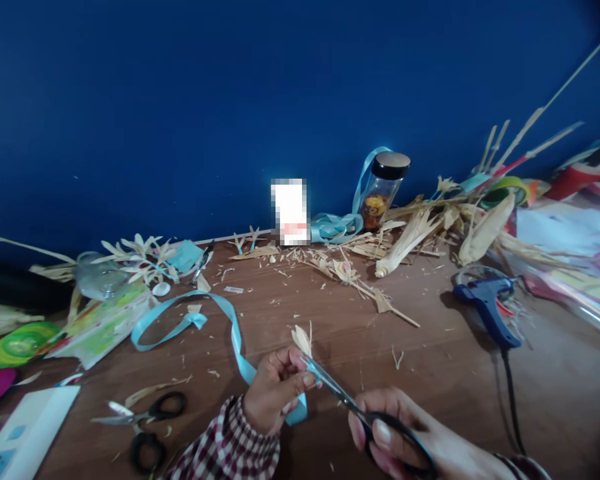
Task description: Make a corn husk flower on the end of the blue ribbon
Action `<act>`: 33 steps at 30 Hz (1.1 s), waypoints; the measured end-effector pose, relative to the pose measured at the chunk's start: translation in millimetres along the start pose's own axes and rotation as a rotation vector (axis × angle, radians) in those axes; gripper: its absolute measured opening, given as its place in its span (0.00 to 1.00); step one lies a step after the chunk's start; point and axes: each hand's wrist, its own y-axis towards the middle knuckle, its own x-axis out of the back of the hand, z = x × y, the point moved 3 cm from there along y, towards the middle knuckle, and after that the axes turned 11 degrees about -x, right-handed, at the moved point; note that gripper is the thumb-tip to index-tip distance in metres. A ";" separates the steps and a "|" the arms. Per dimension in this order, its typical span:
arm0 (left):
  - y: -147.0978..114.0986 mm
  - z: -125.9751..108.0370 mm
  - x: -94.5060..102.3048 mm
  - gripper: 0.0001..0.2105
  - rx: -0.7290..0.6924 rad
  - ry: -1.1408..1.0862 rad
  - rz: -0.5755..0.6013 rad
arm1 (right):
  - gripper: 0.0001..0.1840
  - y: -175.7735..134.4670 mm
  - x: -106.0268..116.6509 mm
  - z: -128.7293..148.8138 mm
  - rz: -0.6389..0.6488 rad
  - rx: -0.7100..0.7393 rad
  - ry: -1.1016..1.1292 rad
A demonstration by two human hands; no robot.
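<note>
Between the thumb and fingers of my left hand (279,387) is a small dried-husk flower (301,340), its pale petals pointing up. Light blue ribbon (234,327) runs from this hand back across the table, and a bit of it shows at the flower's base. My right hand (393,430) grips a pair of black-handled scissors (347,400). Their blades reach to the ribbon at my left fingertips; whether they are closed on it I cannot tell. A second pair of scissors (139,420) lies spread on the table at the left.
A blue glue gun (490,310) with a black cord lies at the right. Dried corn husks (410,243) and scraps spread along the back, near a leaning jar (383,190) with a black lid. Husk flowers (145,257) and a clear cup (100,277) sit back left.
</note>
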 end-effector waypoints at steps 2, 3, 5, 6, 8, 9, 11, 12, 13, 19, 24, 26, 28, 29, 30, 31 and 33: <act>-0.1 0.8 0.1 0.18 0.003 0.010 0.008 | 0.27 -3.3 2.4 1.1 -0.039 0.004 0.002; -0.3 1.7 -0.2 0.17 0.014 0.017 0.015 | 0.28 -4.9 3.7 1.6 -0.046 0.007 -0.006; -0.7 3.5 -1.3 0.16 0.021 0.022 0.019 | 0.28 -7.5 6.0 2.0 -0.019 -0.002 -0.033; -0.8 4.4 -2.0 0.16 0.011 0.019 0.018 | 0.28 -8.5 6.8 1.9 0.007 -0.011 -0.050; -0.8 5.8 -3.8 0.16 -0.012 0.011 0.020 | 0.28 -9.2 7.6 1.4 0.042 -0.030 -0.071; -0.8 6.0 -5.0 0.16 -0.025 0.005 0.027 | 0.28 -8.8 7.4 1.1 0.045 -0.034 -0.075; -1.3 5.8 -7.4 0.16 -0.018 0.012 0.051 | 0.29 -6.3 5.4 0.8 0.049 -0.030 -0.070; -1.8 5.2 -8.4 0.16 -0.001 0.021 0.057 | 0.29 -4.5 3.7 0.7 0.058 -0.026 -0.063; -2.4 4.3 -9.0 0.16 0.017 0.032 0.058 | 0.30 -2.6 1.9 0.6 0.070 -0.024 -0.053; -5.7 0.1 -10.9 0.17 0.073 0.031 0.064 | 0.30 4.1 -1.0 0.7 0.056 0.001 -0.015; -6.7 3.3 -11.2 0.16 0.124 -0.002 0.134 | 0.30 5.1 -0.2 -1.5 0.071 0.011 0.007; -7.1 4.2 -10.9 0.16 0.161 -0.005 0.149 | 0.30 5.4 -0.1 -2.5 0.075 0.019 0.019; -7.2 4.6 -10.1 0.15 0.174 -0.027 0.140 | 0.29 5.5 0.2 -3.0 0.075 0.017 0.024; -7.1 4.7 -9.7 0.14 0.171 -0.044 0.135 | 0.29 5.5 0.2 -3.0 0.078 0.016 0.022; -7.0 5.0 -9.3 0.13 0.165 -0.059 0.128 | 0.29 5.4 0.1 -2.9 0.085 0.014 0.020; -6.9 5.4 -9.0 0.13 0.160 -0.070 0.120 | 0.28 5.4 0.0 -2.8 0.091 0.011 0.020; -6.7 6.4 -8.2 0.13 0.154 -0.077 0.096 | 0.28 5.6 -0.6 -2.9 0.101 0.004 0.025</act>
